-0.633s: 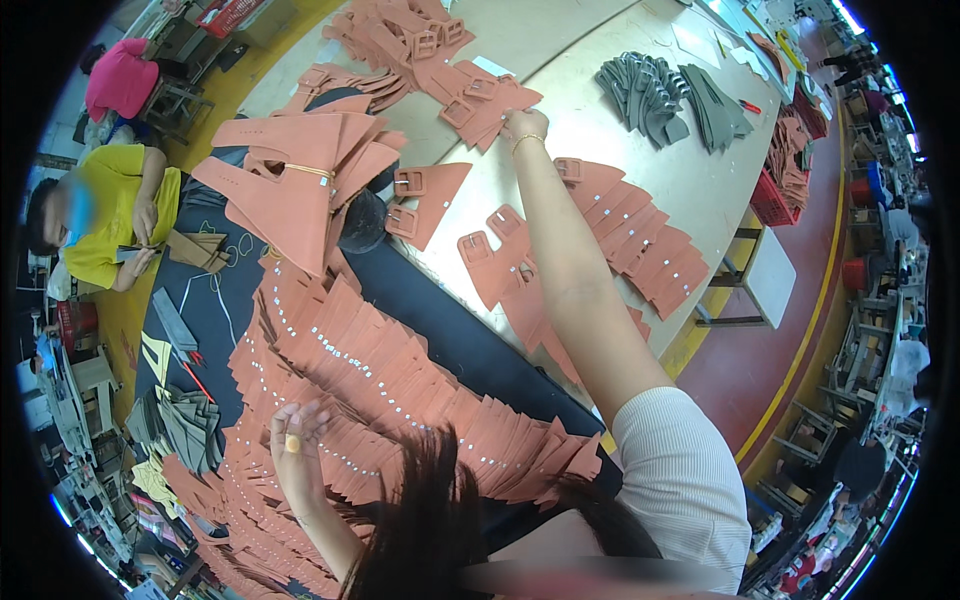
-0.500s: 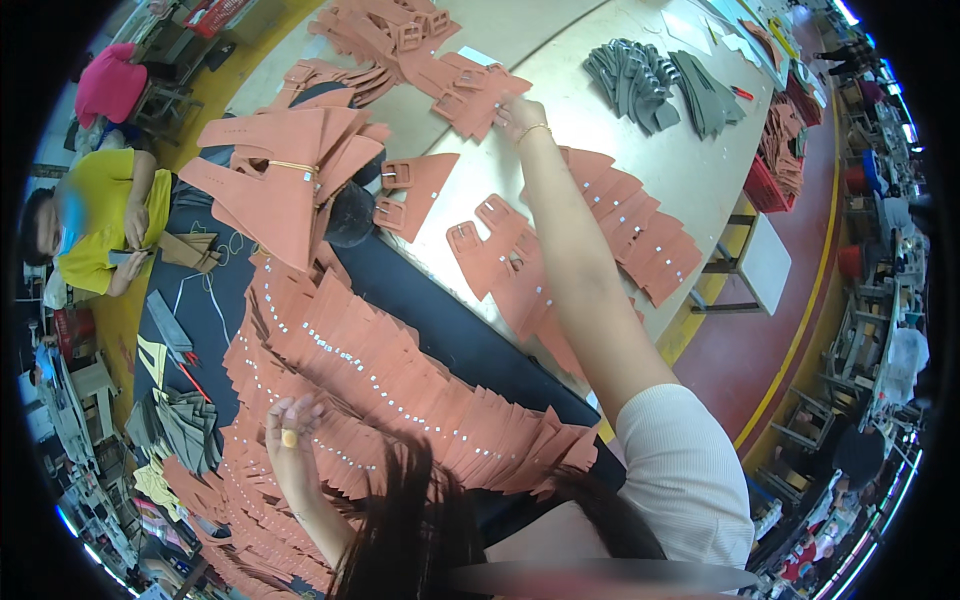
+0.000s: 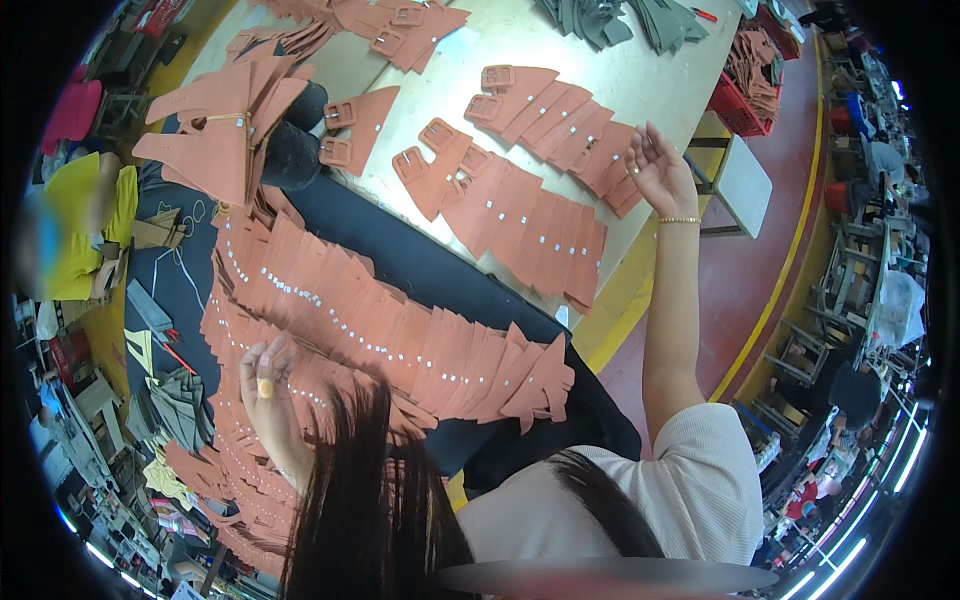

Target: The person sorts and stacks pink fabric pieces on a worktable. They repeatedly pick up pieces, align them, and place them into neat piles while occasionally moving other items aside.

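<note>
My right hand (image 3: 660,175) is raised at the right edge of the pale table, fingers loosely spread and holding nothing. Nearest to it is a fanned row of salmon-coloured cut pieces (image 3: 570,120) with small white stickers and covered buckles at its far end. A second such row (image 3: 520,215) lies closer to me. My left hand (image 3: 265,385), with a yellow band round one finger, hovers at or just above the long overlapping rows of salmon pieces (image 3: 360,310) on the dark surface. Its fingers are slightly bent and apart, with nothing visible in them.
A bundle of salmon pieces (image 3: 215,130) tied with a yellow band stands by a black rounded object (image 3: 293,150). Dark green pieces (image 3: 665,25) lie at the far side. A red crate (image 3: 740,105) and white stool (image 3: 740,185) stand right. A co-worker (image 3: 80,220) is at left.
My right hand has left the buckled pieces at the far part of the table and swung right and nearer. The view has shifted, while my left hand stays over the rows.
</note>
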`<state>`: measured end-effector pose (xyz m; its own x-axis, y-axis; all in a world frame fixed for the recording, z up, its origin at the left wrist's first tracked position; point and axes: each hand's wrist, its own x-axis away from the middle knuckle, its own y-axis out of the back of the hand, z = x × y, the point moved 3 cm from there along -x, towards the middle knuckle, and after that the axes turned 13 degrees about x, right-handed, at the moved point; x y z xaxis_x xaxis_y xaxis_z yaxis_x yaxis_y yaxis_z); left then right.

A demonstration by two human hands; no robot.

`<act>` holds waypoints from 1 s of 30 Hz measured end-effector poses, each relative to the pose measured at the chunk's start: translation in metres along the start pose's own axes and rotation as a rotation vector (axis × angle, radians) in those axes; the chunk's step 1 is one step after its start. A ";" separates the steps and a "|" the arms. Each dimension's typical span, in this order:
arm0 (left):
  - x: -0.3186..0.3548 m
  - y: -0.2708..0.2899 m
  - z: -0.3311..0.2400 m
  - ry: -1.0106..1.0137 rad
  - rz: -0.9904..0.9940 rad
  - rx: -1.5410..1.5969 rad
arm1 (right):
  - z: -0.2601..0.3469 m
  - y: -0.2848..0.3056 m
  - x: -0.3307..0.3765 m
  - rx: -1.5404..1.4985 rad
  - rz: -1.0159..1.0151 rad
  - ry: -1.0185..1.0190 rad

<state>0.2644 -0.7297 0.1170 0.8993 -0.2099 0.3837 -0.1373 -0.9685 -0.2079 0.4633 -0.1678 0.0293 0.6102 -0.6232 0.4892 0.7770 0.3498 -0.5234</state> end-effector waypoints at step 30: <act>0.044 -0.049 0.030 0.138 0.106 -0.154 | -0.064 0.031 0.101 -0.024 -0.044 -0.263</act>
<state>0.3230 -0.6872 0.1167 0.8128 -0.3176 0.4883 -0.2991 -0.9469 -0.1181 0.5391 -0.2647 0.0182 0.5975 -0.4330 0.6749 0.8018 0.3075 -0.5125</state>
